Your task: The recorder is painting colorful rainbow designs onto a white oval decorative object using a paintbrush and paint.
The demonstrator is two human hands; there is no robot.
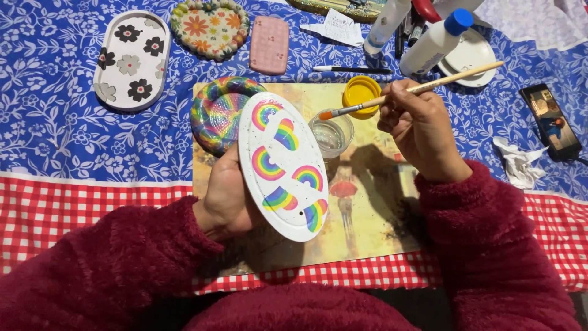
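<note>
Left hand (pixel 229 196) cupped under the white oval tray (pixel 283 165), fingers wrapped behind its near-left edge, tilting the face up toward the camera above the yellow picture mat (pixel 367 227). Right hand (pixel 416 132) pinching a wooden paintbrush (pixel 410 92) near mid-handle, orange-tipped bristles hovering just over the small clear water cup (pixel 331 135), beside the yellow lid (pixel 361 95).

Risks, as a judgement: tray gripped from one side only, so liable to tip or slip against the round rainbow dish (pixel 217 113) just behind it. Wet bristles so near the tray could drip or brush across a finished motif and smear it. Water cup close to the tray's right rim and under the brush, easy to knock over onto the mat and the blue floral cloth (pixel 55 122) on the desk. Fuzzy dark-red sleeve (pixel 490 245) could drag through fresh paint.

Tray itself: glossy white, faintly speckled, oval with a raised rim, carrying six small painted rainbows scattered at different angles, colours bright. Whether the paint is dry, cannot tell.
</note>
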